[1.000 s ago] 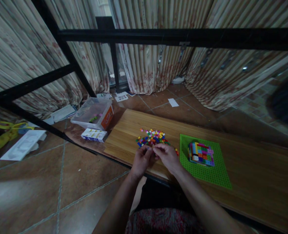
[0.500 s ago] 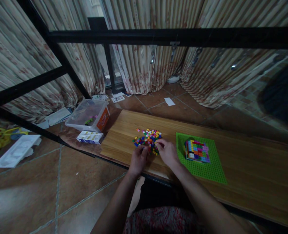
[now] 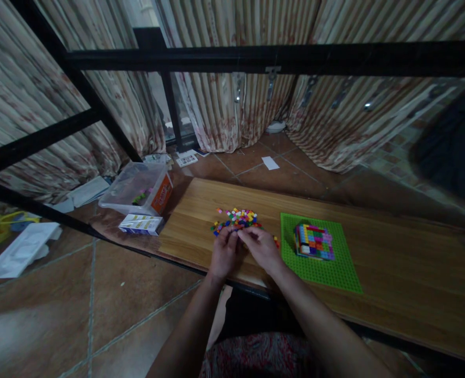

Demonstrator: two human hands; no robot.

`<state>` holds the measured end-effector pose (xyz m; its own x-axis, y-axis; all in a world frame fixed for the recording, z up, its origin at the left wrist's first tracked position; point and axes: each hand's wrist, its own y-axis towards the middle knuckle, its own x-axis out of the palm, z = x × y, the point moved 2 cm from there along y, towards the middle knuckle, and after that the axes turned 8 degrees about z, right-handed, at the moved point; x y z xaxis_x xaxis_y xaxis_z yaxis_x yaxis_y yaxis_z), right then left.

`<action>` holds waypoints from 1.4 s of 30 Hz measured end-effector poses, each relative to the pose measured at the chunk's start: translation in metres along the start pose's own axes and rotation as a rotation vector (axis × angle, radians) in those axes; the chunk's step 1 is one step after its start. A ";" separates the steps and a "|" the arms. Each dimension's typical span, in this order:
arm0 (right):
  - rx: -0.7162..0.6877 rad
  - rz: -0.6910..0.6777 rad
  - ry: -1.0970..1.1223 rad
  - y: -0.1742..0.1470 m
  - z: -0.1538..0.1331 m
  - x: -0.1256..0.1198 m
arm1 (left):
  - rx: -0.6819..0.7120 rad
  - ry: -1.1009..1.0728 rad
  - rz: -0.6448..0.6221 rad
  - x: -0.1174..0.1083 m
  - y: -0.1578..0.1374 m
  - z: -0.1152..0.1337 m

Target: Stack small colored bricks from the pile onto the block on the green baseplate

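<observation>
Over the near side of a pile of small colourful building bricks (image 3: 242,214), my two hands meet at the fingertips. My left hand (image 3: 223,252) is closed in a pinch, and a small dark bluish building brick (image 3: 234,230) shows between the fingers. My right hand (image 3: 262,248) is also pinched, its thumb and forefinger pressed against the same spot. Fingers cover most of what is held. To the right, a hollow multicoloured brick structure (image 3: 315,242) stands on a green baseplate (image 3: 335,275), apart from both hands.
The wooden tabletop (image 3: 393,262) runs from left to right. Left of it stand a clear plastic bin (image 3: 128,184) with an orange label and a small white-and-purple box (image 3: 140,224). Black metal rails (image 3: 295,59) cross in front of the curtains. Loose bricks (image 3: 276,241) lie beside the baseplate.
My right hand has moved left from the pile's right side, and its fingertips now meet those of my left hand. The whole view has shifted slightly.
</observation>
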<state>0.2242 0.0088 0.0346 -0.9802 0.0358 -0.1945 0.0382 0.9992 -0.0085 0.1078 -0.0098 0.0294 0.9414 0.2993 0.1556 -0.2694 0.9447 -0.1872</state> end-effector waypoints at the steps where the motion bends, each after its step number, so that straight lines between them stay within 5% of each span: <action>1: 0.051 0.001 0.068 -0.002 0.001 0.002 | 0.002 -0.008 -0.016 0.000 -0.002 0.000; 7: 0.248 -0.001 0.251 -0.024 -0.002 0.002 | -0.075 -0.091 -0.053 -0.004 -0.022 -0.005; 12: 0.224 -0.043 0.228 -0.035 0.000 -0.005 | -0.180 -0.167 -0.094 -0.002 -0.033 -0.009; 17: 0.032 0.145 -0.085 -0.007 0.013 -0.022 | 0.052 0.153 -0.006 -0.010 -0.013 0.001; 21: -0.114 0.132 -0.395 0.018 0.017 -0.030 | 0.230 0.435 0.045 -0.014 0.007 0.008; 32: -0.248 0.141 -0.773 0.053 0.002 -0.025 | 0.275 0.570 0.075 -0.009 0.013 0.003; 37: -0.261 0.104 -0.862 0.060 0.010 -0.028 | 0.298 0.545 0.216 -0.035 0.010 0.015; 42: -0.223 0.061 -0.760 0.053 0.020 -0.032 | 0.236 0.783 0.341 -0.073 0.019 0.016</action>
<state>0.2616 0.0607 0.0209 -0.5736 0.1507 -0.8052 -0.0305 0.9783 0.2049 0.0306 -0.0111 0.0304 0.6477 0.4733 -0.5971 -0.5141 0.8498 0.1159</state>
